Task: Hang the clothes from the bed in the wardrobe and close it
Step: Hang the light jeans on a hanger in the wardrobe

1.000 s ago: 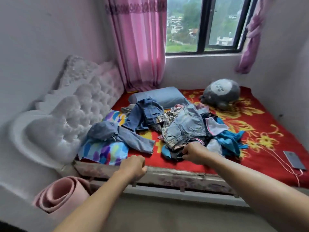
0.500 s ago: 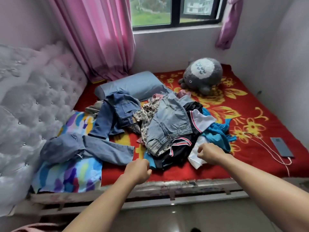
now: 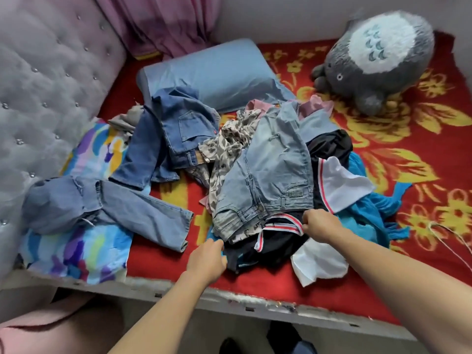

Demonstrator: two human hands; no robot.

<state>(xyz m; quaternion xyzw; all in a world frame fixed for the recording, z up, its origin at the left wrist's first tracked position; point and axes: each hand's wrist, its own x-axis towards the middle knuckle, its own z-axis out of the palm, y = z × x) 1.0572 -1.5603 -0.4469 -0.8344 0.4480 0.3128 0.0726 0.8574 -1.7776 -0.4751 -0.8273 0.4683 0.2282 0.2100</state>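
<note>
A pile of clothes lies on the red flowered bed (image 3: 255, 282). Light blue jeans (image 3: 268, 175) sit on top, and under them is a black garment with red-and-white striped trim (image 3: 278, 236). Darker jeans (image 3: 178, 129) and a denim piece (image 3: 107, 208) lie to the left. A white top (image 3: 342, 185) and teal cloth (image 3: 367, 215) lie to the right. My right hand (image 3: 318, 223) is fisted on the black garment's striped edge. My left hand (image 3: 208, 259) touches the pile's near-left edge; its grip is unclear. No wardrobe is in view.
A blue pillow (image 3: 214, 72) and a grey plush toy (image 3: 378, 62) lie at the back of the bed. The tufted headboard (image 3: 46, 85) stands at the left, with a colourful cloth (image 3: 84, 246) beside it. A white cable (image 3: 454, 236) runs along the right. A pink roll (image 3: 38, 325) lies on the floor.
The view has come closer and tilted down onto the pile. Both hands have moved forward from the bed's edge to the clothes, and the right one has closed on the striped black garment.
</note>
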